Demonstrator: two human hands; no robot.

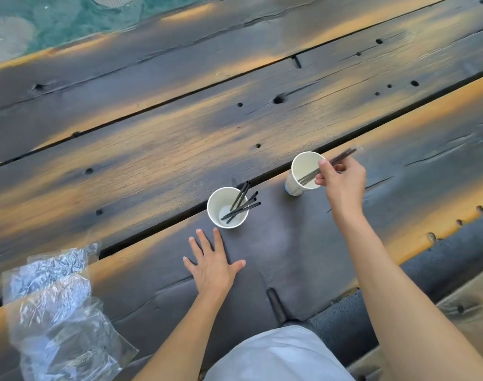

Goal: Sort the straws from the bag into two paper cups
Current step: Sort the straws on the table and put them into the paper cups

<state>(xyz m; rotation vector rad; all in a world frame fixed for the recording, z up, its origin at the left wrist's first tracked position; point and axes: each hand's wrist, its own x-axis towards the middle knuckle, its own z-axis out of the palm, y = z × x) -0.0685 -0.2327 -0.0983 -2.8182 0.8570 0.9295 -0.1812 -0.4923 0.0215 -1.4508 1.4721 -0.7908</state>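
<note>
Right hand [342, 180] pinches thin black plastic straws [342, 157] into the white paper cup [303, 171] at two o'clock; left hand [214, 261] lies spread flat on the dark wooden desk [179, 149].

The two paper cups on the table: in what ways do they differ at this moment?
The near cup stands free, with no hand on it; at the far cup the right hand pinches straws over its rim. The near cup holds several black straws leaning right, let go; the far cup's straws are in the fingers. Both are white, upright and open.
</note>
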